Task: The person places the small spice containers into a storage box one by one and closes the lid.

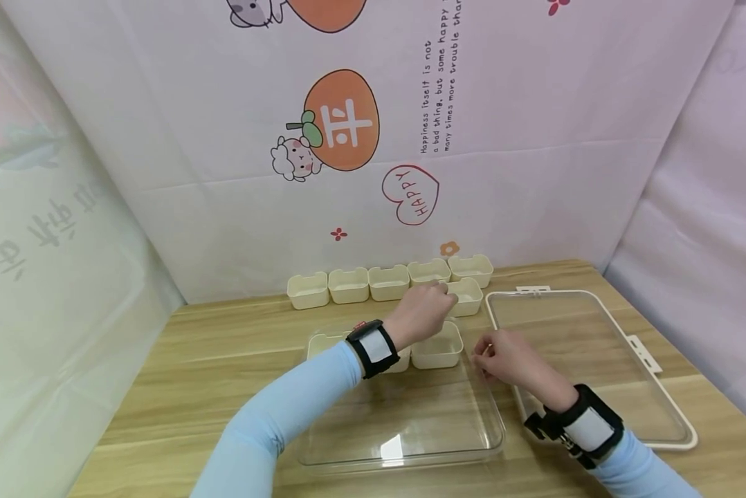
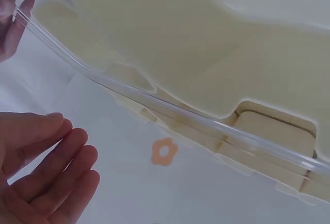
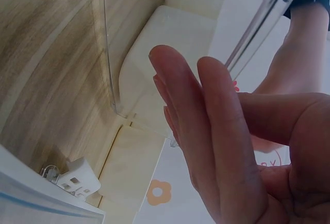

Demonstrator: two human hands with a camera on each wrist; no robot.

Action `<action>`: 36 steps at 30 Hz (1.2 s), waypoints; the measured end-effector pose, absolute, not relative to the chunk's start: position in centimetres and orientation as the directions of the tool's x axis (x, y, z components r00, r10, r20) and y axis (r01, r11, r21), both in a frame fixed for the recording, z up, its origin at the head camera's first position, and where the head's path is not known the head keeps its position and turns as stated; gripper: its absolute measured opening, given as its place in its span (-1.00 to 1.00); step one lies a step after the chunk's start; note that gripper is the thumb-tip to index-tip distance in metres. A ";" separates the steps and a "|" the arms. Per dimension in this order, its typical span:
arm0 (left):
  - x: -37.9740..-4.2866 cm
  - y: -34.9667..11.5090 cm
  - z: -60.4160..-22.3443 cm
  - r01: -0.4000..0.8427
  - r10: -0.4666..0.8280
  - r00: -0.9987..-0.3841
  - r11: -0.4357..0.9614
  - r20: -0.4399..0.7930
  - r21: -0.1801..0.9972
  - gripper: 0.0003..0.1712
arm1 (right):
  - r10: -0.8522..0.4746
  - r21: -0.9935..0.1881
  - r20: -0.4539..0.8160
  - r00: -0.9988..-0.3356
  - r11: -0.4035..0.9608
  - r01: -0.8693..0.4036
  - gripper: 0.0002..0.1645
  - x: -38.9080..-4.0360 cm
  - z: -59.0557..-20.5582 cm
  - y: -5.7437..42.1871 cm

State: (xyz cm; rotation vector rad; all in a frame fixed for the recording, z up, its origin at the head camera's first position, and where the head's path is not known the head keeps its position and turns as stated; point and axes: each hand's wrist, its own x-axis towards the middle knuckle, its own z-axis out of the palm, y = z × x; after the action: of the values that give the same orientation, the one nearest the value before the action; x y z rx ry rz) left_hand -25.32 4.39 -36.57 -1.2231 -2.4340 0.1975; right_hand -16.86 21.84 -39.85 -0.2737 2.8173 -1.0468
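A clear plastic box point(image 1: 404, 432) stands on the table with cream bins point(image 1: 437, 349) along its far side, partly hidden by my left forearm. My left hand point(image 1: 421, 312) is above the box's far edge, close to a loose cream bin point(image 1: 468, 299) behind it. In the left wrist view, the left hand's fingers point(image 2: 67, 170) are loosely bent and hold nothing. My right hand point(image 1: 506, 356) is by the box's right rim; whether it touches the rim is unclear. Its fingers point(image 3: 198, 126) look nearly straight in the right wrist view, with nothing held.
Several more cream bins point(image 1: 349, 286) line the table's back edge against a printed cloth point(image 1: 223, 228). To the right lies a clear lid point(image 1: 606, 346) with a white frame and white clips point(image 1: 644, 353). Wood-grain tabletop point(image 1: 223, 360) extends to the left.
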 end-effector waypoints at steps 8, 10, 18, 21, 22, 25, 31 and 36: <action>-26.7 5.0 -36.3 0.728 0.780 -0.567 0.624 0.264 -0.283 -0.79 | -0.211 -0.658 -0.054 -0.976 0.743 -0.124 -0.91 -16.8 -39.9 21.8; -27.0 5.1 -36.3 0.729 0.778 -0.578 0.628 0.245 -0.273 -0.81 | -0.212 -0.654 -0.053 -0.976 0.746 -0.126 -0.91 -16.9 -39.9 21.9; -28.1 5.6 -36.6 0.720 0.768 -0.620 0.639 0.163 -0.272 -0.83 | -0.209 -0.640 -0.045 -0.977 0.757 -0.132 -0.91 -17.0 -40.0 21.9; -28.4 5.9 -36.9 0.717 0.764 -0.633 0.641 0.129 -0.275 -0.82 | -0.207 -0.636 -0.044 -0.977 0.760 -0.133 -0.91 -17.0 -40.0 21.8; -28.5 5.9 -36.9 0.716 0.763 -0.636 0.640 0.117 -0.278 -0.82 | -0.207 -0.636 -0.044 -0.977 0.761 -0.132 -0.92 -17.0 -40.0 21.8; -28.8 6.3 -37.2 0.718 0.766 -0.637 0.632 0.091 -0.291 -0.81 | -0.204 -0.636 -0.046 -0.978 0.761 -0.129 -0.92 -17.0 -40.0 21.9; -29.1 6.9 -37.8 0.730 0.774 -0.631 0.619 0.064 -0.291 -0.79 | -0.201 -0.627 -0.042 -0.979 0.768 -0.131 -0.92 -17.0 -40.0 21.9; -29.2 7.2 -38.1 0.715 0.762 -0.646 0.628 0.054 -0.308 -0.84 | -0.204 -0.633 -0.041 -0.978 0.763 -0.132 -0.93 -17.0 -40.0 21.9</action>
State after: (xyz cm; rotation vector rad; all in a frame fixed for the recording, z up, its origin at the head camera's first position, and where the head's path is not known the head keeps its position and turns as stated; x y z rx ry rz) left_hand -29.19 7.21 -38.14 -1.2229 -2.6700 0.3875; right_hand -17.01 21.95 -39.97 -0.2724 2.8479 -1.0096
